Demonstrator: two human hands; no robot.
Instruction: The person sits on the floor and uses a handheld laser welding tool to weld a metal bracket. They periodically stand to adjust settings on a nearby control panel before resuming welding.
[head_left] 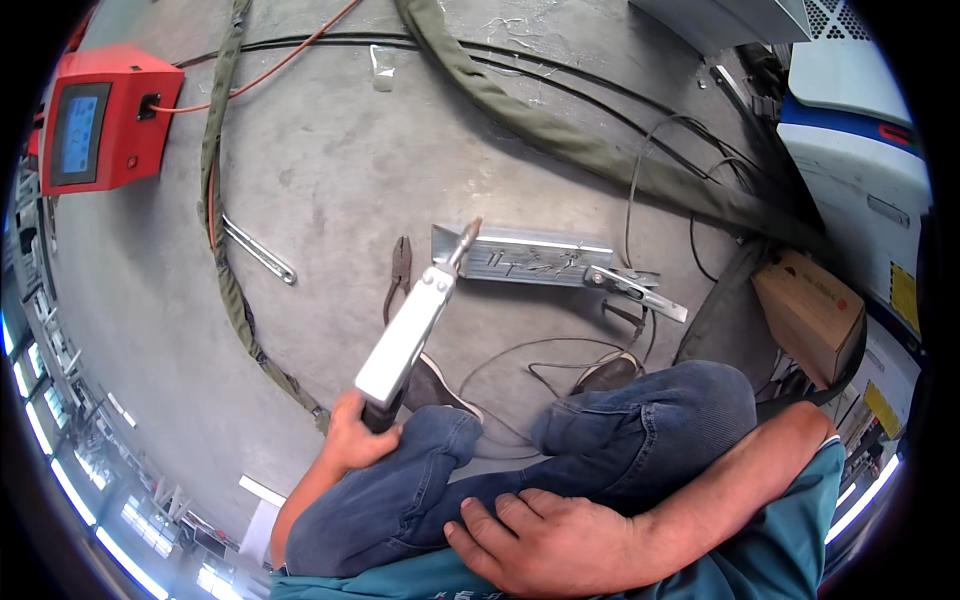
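Observation:
My left hand [362, 436] is wrapped round the black handle of a white handheld welding gun [405, 345]. The gun slants up and to the right, and its copper-coloured nozzle appears over the left end of a silver metal channel [530, 258]. Dark weld-like marks run along that channel, which lies on the floor. A metal clamp [635, 287] sits at its right end. Black-jawed pliers [400, 268] lie just left of the channel, partly hidden by the gun. My right hand [550, 545] lies flat across my lap with its fingers stretched, holding nothing.
A red box with a screen [105, 120] stands at the far left. Green sheathed hoses [560, 130] and black cables cross the concrete floor. A long silver tool [260, 250] lies on the left. A cardboard box [810, 315] and a white-and-blue cabinet [850, 165] stand on the right.

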